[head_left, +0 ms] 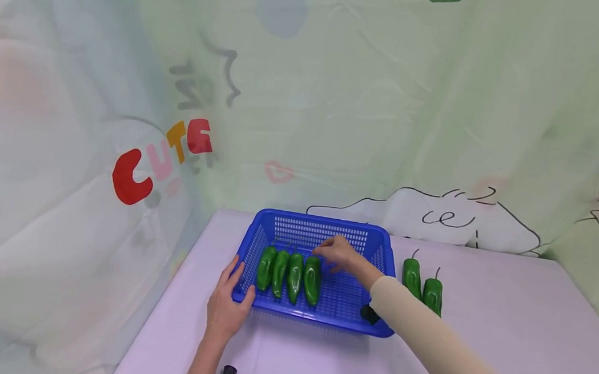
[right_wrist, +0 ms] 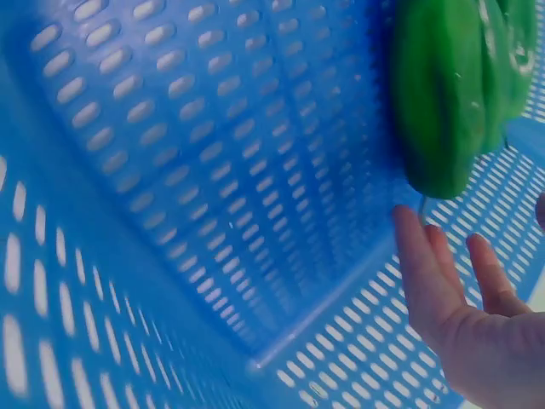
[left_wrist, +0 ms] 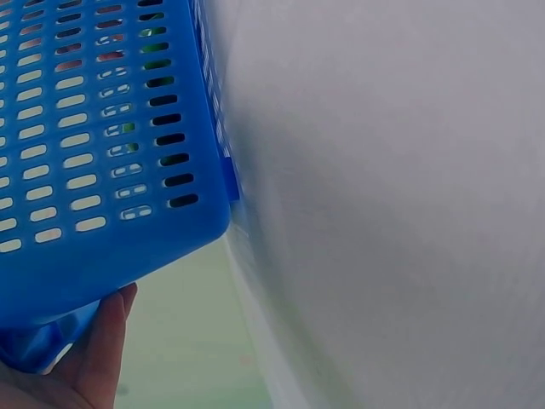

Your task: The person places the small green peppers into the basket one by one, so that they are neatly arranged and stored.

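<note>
Several glossy green peppers (head_left: 295, 278) lie side by side in the left half of a blue plastic basket (head_left: 317, 319). My left hand (head_left: 227, 308) holds the basket's front left corner, fingers over the left rim and thumb at the front rim; in the left wrist view its fingers (left_wrist: 106, 341) meet the rim. Inside the basket, my right hand (head_left: 338, 252) is at the stem end of the rightmost pepper (head_left: 312, 282). The right wrist view shows its fingers (right_wrist: 421, 273) extended near the thin stem, the thumb apart at the image edge.
To the right of the basket, two more green peppers (head_left: 411, 277) lie on the white tablecloth (head_left: 502, 331), partly behind the right sleeve (head_left: 425, 326). A printed cloth backdrop (head_left: 334, 126) stands behind and to the left. Black wrist gear (head_left: 370, 314) shows at the right wrist.
</note>
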Available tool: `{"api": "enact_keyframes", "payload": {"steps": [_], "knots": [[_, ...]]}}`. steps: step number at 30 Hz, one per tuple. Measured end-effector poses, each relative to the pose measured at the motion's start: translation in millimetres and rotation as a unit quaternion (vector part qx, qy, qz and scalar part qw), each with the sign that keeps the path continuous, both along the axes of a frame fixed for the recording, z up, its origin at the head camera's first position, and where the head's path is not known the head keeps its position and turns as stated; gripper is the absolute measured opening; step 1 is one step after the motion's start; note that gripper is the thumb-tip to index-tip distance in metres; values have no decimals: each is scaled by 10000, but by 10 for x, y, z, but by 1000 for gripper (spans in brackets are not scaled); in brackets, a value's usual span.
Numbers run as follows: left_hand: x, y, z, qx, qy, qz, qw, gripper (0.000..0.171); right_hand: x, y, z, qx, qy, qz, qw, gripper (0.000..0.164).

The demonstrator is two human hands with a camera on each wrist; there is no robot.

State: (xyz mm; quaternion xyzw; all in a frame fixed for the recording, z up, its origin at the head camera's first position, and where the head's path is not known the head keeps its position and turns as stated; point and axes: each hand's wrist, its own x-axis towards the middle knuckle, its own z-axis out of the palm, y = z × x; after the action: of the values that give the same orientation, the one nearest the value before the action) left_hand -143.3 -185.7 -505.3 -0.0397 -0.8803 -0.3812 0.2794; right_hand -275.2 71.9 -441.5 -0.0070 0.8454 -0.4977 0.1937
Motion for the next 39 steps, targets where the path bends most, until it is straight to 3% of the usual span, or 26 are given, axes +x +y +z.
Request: {"api": "enact_keyframes", "payload": {"steps": [8, 20, 29, 39], "knots": [[0, -2, 0, 26, 111, 26, 9999, 58, 58, 211, 243, -271, -91, 52, 9996, 46], [10, -15, -20, -8, 112, 48, 9999, 56, 37, 779, 599, -339, 164, -9, 9993, 52], [20, -12, -8, 58, -20, -42, 10000, 57, 97, 1113, 709, -684, 79, -473, 9965, 54], [40, 8, 28, 91, -148, -28, 9998, 56, 172, 1628, 700, -413, 201, -787, 9958, 56]]}}
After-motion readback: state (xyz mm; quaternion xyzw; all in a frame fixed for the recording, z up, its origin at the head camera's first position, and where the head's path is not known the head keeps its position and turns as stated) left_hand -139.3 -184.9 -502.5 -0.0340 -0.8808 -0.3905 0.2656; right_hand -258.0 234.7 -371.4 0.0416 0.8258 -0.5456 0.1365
